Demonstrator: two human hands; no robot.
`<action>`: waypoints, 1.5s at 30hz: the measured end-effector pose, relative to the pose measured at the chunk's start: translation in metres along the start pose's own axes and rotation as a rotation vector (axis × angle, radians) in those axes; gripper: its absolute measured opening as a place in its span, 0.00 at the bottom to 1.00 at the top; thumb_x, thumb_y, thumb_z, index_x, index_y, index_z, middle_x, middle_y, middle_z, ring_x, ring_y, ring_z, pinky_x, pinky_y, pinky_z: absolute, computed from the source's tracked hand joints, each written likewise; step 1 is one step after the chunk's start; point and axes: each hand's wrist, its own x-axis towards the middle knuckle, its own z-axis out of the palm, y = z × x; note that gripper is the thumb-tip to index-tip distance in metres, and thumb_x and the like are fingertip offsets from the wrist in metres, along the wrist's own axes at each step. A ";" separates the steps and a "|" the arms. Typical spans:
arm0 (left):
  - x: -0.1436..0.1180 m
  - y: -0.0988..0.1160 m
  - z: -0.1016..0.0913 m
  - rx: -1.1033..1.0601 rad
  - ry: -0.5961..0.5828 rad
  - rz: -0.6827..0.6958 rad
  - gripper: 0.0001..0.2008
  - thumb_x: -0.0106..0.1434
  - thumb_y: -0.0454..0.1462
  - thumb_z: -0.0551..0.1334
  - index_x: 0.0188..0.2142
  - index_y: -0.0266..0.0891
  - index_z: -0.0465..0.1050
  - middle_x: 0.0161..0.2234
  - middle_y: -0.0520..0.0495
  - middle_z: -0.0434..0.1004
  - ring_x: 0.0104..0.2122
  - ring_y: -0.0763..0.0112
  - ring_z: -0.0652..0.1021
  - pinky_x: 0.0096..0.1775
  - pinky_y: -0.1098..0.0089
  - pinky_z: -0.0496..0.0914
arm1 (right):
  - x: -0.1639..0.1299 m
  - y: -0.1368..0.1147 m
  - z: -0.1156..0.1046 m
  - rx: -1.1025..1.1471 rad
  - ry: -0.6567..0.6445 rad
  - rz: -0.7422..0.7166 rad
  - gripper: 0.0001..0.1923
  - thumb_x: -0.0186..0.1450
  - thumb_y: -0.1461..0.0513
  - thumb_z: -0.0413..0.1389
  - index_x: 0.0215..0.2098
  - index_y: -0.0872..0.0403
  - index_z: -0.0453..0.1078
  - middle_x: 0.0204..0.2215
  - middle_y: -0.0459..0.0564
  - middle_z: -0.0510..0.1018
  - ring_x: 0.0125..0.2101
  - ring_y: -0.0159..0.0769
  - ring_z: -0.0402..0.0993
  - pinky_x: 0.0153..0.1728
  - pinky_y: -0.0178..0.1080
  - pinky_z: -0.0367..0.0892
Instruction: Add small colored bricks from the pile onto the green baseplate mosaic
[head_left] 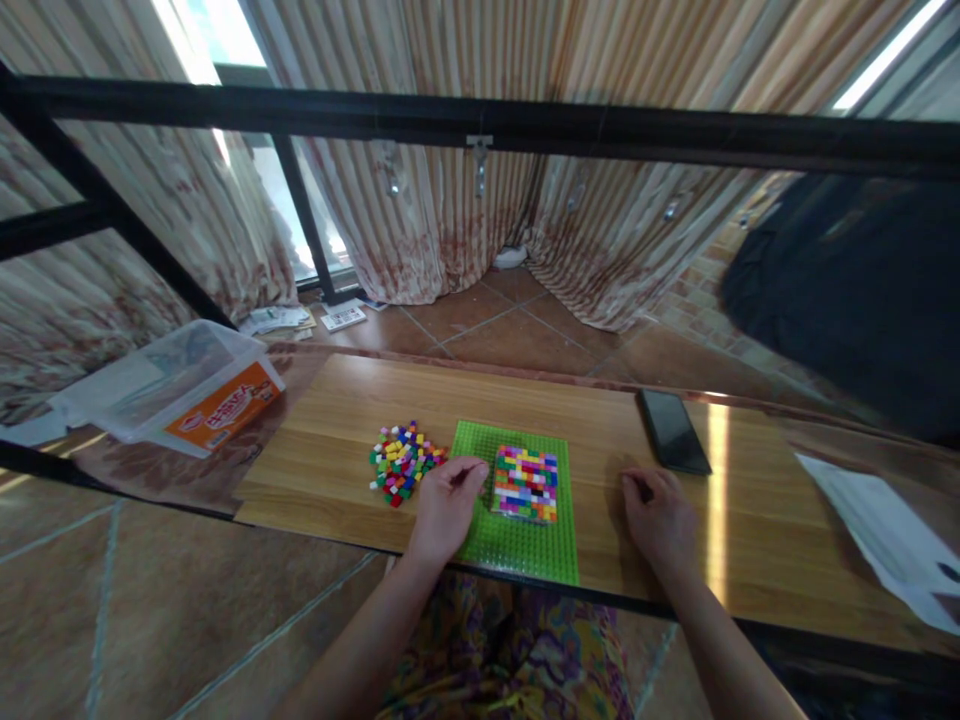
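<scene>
A green baseplate [517,560] lies on the wooden board, with a square block of many-coloured toy bricks [526,485] built up on it. My left hand [448,505] is over the plate's left edge, thumb and fingers pinched together beside the built block; whatever they hold is too small to make out. Just left of that hand spreads a heap of loose small bricks [405,458]. My right hand [660,515] rests on the board to the right of the plate, its fingers curled in. Whether anything is inside them is hidden.
A black phone [674,431] lies beyond my right hand. At the left stands a clear plastic box [187,385] with an orange label. White paper [881,530] lies at the right end. A dark metal bar [480,118] crosses in front of the curtains.
</scene>
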 end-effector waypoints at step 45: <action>0.012 0.005 0.024 -0.170 -0.026 -0.102 0.03 0.48 0.33 0.64 0.25 0.36 0.72 0.22 0.54 0.71 0.24 0.77 0.70 0.28 0.76 0.63 | 0.000 -0.002 -0.001 -0.009 0.009 0.013 0.16 0.63 0.54 0.48 0.33 0.55 0.73 0.34 0.54 0.75 0.32 0.37 0.70 0.33 0.39 0.62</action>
